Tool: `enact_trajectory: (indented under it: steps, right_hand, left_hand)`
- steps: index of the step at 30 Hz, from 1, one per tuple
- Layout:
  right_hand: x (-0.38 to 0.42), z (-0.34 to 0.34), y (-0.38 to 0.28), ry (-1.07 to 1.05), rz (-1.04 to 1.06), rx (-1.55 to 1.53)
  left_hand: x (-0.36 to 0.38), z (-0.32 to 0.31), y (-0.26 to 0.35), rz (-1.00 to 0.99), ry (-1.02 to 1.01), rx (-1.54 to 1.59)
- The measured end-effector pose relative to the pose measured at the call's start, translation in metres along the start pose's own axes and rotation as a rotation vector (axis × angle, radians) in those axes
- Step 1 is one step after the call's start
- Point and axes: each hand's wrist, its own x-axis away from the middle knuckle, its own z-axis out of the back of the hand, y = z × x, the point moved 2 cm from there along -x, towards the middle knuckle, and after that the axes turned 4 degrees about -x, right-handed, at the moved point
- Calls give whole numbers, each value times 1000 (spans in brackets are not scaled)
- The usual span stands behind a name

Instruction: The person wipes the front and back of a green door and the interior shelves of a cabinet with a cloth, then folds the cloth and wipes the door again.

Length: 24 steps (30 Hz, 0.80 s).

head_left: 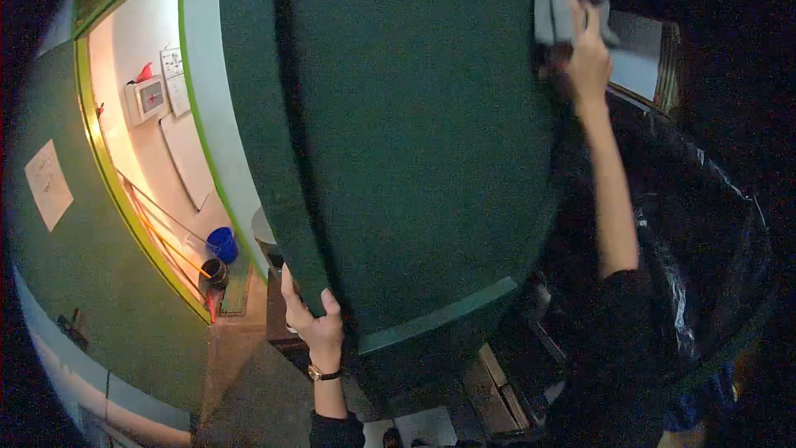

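Observation:
A large dark green panel (423,133) stands upright before me, with a lighter strip along its bottom edge. My left hand (317,323), a watch on its wrist, is at the panel's lower left edge, thumb on one side and fingers on the other, gripping it. My right hand (589,66) reaches up to the upper right edge and presses a grey cloth (560,8) there. Part of the cloth is hidden by my fingers.
On the left, a lit doorway with a green frame (199,133) shows a blue bucket (221,243) and a dark bucket (214,272) with long poles. Black plastic sheeting (705,224) hangs at right. Papers (427,426) and boxes (489,394) lie below the panel.

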Motion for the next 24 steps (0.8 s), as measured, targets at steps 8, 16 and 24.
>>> enact_trajectory:
  steps: [8,16,24]
  right_hand:
    - [224,19,-34,-144,-234,-163]
    - [414,49,-45,-447,-299,-174]
    - [363,82,-55,-322,-813,-722]
  left_hand:
    - [1,-4,1,-45,9,-53]
    - [-3,-5,1,-22,13,-70]
    - [3,-8,-3,76,-13,-19]
